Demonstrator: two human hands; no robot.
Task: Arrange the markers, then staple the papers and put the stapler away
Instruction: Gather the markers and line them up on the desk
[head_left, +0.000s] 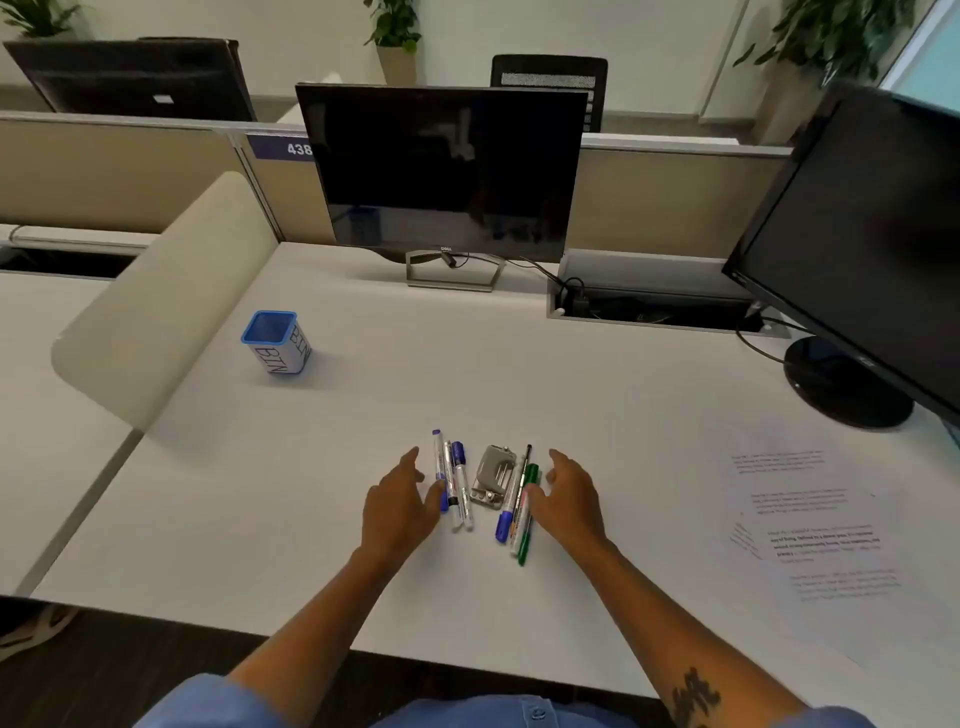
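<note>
Stretched wide and white, the surface (597, 405), with its near edge running just ahead of a blue shirt (467, 714) and its left edge meeting a beige rounded divider (156, 306). Left plenty of bare room between the near cluster and the far monitor (447, 166), and more to the left around a blue-rimmed pen cup (278, 343) lettered BIN, standing upright and well apart from everything else. Crowded the far right with a second monitor (857, 249) on a round black base and an open cable tray (649, 306).

Lay flat near the right edge, the papers (815, 535), printed sheets overlapping loosely, well apart from both hands.

Sat in the middle of the near cluster, the stapler (491, 480), small, grey and metallic. Lay just left of it three markers (452, 480), white-bodied with blue caps, roughly parallel and pointing away. Lay just right of it another group (517, 506): a blue-capped marker, a green one, and a thin dark pen, packed side by side.

Rested on the surface, the left hand (397, 506), its grip open, fingertips touching the left markers. Mirrored it on the other side, the right hand (566, 499), grip open too, fingers against the green marker, holding nothing. Showed a dark tattoo on the right forearm (693, 693).
</note>
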